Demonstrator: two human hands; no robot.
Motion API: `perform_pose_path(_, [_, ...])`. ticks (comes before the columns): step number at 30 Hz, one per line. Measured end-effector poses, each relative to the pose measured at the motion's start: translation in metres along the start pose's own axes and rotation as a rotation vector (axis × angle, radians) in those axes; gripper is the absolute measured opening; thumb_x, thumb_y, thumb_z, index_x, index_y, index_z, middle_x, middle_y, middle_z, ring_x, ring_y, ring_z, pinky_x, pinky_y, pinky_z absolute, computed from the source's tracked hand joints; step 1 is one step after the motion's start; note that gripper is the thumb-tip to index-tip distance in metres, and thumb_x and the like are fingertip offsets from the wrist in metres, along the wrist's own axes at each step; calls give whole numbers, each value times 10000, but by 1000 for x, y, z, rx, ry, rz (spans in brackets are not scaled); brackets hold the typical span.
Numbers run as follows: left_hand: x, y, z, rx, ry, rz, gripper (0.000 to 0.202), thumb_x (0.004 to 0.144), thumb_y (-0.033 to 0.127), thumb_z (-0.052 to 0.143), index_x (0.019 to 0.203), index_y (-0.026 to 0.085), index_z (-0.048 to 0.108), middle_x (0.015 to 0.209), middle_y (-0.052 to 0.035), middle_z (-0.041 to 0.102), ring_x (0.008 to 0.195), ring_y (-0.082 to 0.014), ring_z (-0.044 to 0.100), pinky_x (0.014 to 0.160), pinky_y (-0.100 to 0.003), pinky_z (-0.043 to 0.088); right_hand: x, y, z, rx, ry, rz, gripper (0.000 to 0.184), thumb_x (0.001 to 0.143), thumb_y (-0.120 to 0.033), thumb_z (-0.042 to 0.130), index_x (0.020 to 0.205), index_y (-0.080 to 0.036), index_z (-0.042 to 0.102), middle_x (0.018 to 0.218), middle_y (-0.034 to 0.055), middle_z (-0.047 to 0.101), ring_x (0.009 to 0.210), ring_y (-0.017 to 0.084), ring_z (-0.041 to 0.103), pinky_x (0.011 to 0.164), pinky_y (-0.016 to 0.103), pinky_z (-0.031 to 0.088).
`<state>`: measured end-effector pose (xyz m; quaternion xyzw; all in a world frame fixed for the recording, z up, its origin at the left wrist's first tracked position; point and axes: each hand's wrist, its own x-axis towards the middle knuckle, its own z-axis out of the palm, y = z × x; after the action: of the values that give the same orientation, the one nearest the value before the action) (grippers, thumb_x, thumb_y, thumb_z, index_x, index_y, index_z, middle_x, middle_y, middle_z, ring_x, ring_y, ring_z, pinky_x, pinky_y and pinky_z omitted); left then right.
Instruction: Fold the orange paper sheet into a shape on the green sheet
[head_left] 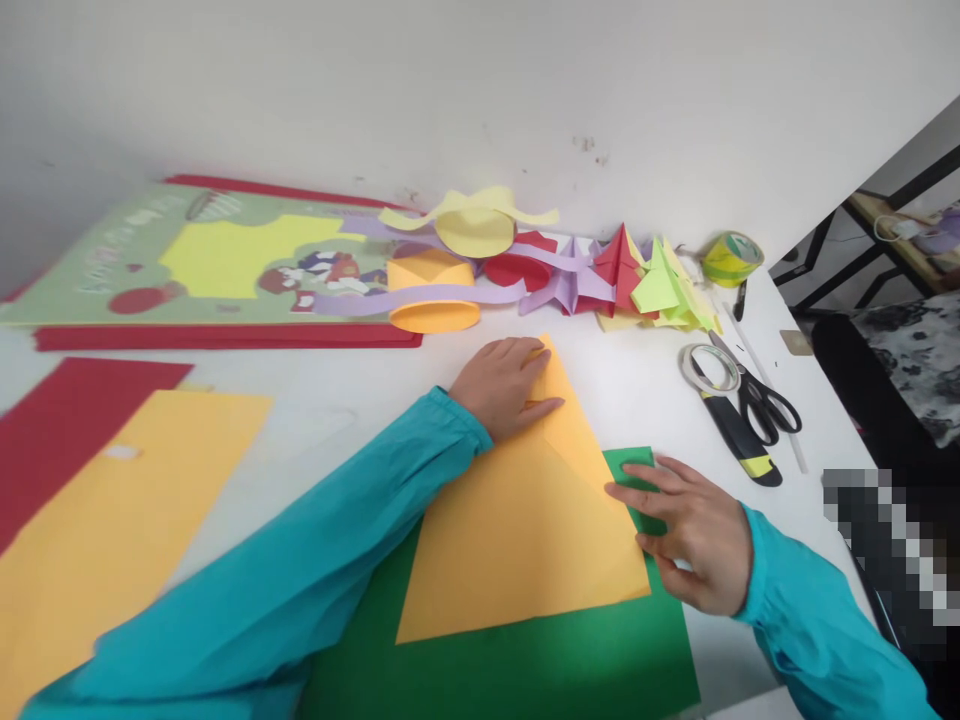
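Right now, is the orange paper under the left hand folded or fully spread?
Partly folded: the orange paper shows a flap along its upper right side.

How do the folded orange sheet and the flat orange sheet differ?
The folded sheet narrows toward its far end; the flat sheet shows no fold. The folded sheet lies over the green sheet; the flat sheet partly covers the red sheet. The left hand touches the folded sheet; neither hand touches the flat sheet. Both are orange.
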<state>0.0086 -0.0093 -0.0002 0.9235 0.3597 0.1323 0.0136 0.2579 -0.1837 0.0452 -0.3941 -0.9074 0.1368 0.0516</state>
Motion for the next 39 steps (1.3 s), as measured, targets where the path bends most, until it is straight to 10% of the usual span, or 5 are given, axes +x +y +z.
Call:
perform_pose_path(12, [0, 3, -3, 25, -7, 1, 540, 875, 482, 507, 1212, 62, 552, 1250, -212, 553, 1156, -330, 513, 989, -451, 403, 5, 15, -2, 198, -15, -76, 186, 751, -219, 598, 618, -261, 722, 1361, -27, 567, 1305, 296, 457, 1071, 540, 347])
perform_pose_path(15, [0, 5, -1, 35, 10, 16, 536, 881, 474, 509, 1205, 50, 555, 1247, -222, 557, 1157, -333, 515, 992, -454, 402, 25, 25, -2, 324, 148, -156, 198, 837, -232, 551, 843, -235, 749, 1159, 49, 700, 1180, 213, 578, 1027, 414, 447])
perform_pose_path(26, [-7, 16, 12, 97, -47, -31, 604, 937, 429, 433, 1307, -44, 486, 1395, -267, 464, 1342, -357, 394, 1095, -446, 338, 158, 64, 27, -199, 235, 232, 434, 924, -149, 382, 1334, -145, 526, 1429, 112, 486, 1330, 276, 429, 1064, 533, 366])
perform_pose_path(39, [-51, 41, 12, 143, -120, -123, 862, 862, 702, 335, 1400, 33, 414, 1490, -251, 332, 1398, -401, 272, 1108, -527, 269, 164, 62, 29, -281, 344, 119, 377, 946, -281, 463, 1280, -143, 572, 1363, 143, 552, 1293, 315, 456, 1088, 623, 255])
